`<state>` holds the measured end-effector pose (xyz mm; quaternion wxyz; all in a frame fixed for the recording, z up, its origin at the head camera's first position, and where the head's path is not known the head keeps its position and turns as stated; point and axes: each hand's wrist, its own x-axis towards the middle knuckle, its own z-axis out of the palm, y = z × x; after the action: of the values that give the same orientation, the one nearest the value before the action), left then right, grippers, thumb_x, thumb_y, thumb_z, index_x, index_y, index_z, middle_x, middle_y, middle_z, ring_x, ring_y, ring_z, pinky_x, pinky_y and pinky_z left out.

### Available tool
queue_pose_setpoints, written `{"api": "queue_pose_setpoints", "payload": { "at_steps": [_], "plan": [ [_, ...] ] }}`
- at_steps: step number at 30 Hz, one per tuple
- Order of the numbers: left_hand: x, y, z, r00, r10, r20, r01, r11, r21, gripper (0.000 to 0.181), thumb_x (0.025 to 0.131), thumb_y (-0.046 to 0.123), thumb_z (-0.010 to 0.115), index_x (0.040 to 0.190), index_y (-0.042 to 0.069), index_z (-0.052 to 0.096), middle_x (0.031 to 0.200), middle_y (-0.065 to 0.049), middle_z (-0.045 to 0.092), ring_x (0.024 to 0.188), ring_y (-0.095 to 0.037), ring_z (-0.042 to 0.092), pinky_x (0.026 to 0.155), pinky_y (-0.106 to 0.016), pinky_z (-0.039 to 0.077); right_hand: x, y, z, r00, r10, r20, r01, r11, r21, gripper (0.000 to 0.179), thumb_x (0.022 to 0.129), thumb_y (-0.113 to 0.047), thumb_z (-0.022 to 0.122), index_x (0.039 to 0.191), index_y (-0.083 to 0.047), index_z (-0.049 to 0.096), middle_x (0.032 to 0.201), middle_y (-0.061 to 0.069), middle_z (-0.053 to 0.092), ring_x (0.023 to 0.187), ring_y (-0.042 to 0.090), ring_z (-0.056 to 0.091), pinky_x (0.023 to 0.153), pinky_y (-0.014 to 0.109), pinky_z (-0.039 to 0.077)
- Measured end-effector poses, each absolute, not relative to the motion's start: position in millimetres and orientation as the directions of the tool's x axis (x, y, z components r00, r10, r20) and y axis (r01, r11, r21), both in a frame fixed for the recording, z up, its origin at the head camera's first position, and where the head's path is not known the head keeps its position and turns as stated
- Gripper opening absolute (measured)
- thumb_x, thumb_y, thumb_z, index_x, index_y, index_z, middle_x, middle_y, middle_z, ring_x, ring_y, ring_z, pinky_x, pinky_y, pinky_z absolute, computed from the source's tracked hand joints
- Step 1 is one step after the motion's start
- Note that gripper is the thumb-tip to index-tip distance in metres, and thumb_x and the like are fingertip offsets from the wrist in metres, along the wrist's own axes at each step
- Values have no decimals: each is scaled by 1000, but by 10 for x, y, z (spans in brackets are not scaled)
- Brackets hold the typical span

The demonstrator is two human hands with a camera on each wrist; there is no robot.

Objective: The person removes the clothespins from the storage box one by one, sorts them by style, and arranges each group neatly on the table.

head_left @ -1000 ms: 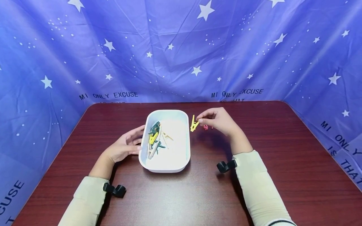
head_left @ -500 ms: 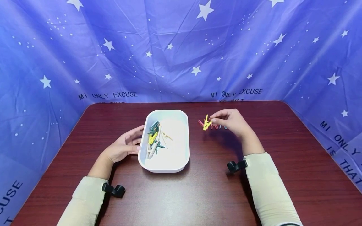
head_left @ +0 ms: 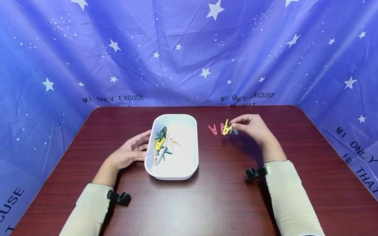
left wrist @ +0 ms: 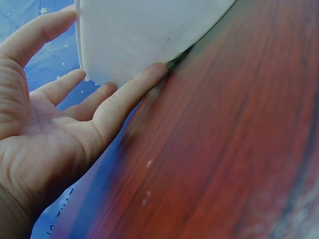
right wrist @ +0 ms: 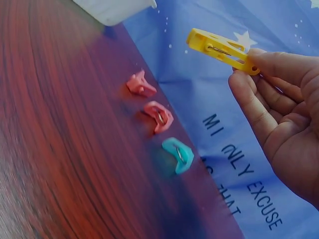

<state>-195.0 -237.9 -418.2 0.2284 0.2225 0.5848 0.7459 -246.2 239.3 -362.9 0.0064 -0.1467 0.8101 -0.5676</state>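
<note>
My right hand [head_left: 253, 127] pinches a yellow clothespin [right wrist: 219, 50] by one end between thumb and fingertip, raised over the table. Below it in the right wrist view, two red clothespins [right wrist: 159, 118] and one blue-green clothespin [right wrist: 178, 155] lie in a row on the wood. From the head view the yellow one overlaps the middle of that row. My left hand [head_left: 127, 153] rests against the left side of a white plastic bin [head_left: 174, 178], its fingers extended and spread. In the left wrist view fingertips touch the bin's outer wall [left wrist: 134, 35].
Inside the bin, along its left side, lie dark green clips [head_left: 162, 133], another yellow clothespin [head_left: 160, 144], a pale clothespin [head_left: 160, 156] and thin tan pieces [head_left: 175, 142]. The dark red wooden table [head_left: 183, 209] ends at a blue star-printed curtain [head_left: 183, 75].
My right hand has carried the yellow clothespin rightward, away from the bin, uncovering the red and blue-green clothespins on the table. My left hand stays at the bin.
</note>
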Motion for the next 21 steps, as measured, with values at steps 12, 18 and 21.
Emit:
{"api": "queue_pose_setpoints", "payload": {
  "at_steps": [12,18,21],
  "plan": [
    [-1949,-2374,-4165,-801,596,49,-95,-207,974,85,87,-12,61,156,6,15,149,-24,25,123,-24,51,84,-36,54,-2538,2628,-3681,-968,-227,104,-191,403,-895,26,90,-7,69,108,12,68,94,11,73,83,22,71,78,32,56],
    [-1959,-2377,-4168,-802,595,47,-95,-204,974,85,87,-13,60,156,7,15,149,-25,25,123,-24,50,85,-36,54,-2578,2750,-3668,-972,-229,51,-162,497,-852,25,91,-8,69,109,10,69,100,18,71,83,17,70,79,29,55],
    [-1959,-2385,-4180,-801,596,51,-91,-205,975,84,87,-13,59,156,7,16,150,-26,24,123,-24,50,85,-37,54,-2624,2811,-3682,-971,-237,24,-149,524,-839,25,90,-7,69,110,9,69,100,16,72,83,15,69,80,31,55]
  ]
}}
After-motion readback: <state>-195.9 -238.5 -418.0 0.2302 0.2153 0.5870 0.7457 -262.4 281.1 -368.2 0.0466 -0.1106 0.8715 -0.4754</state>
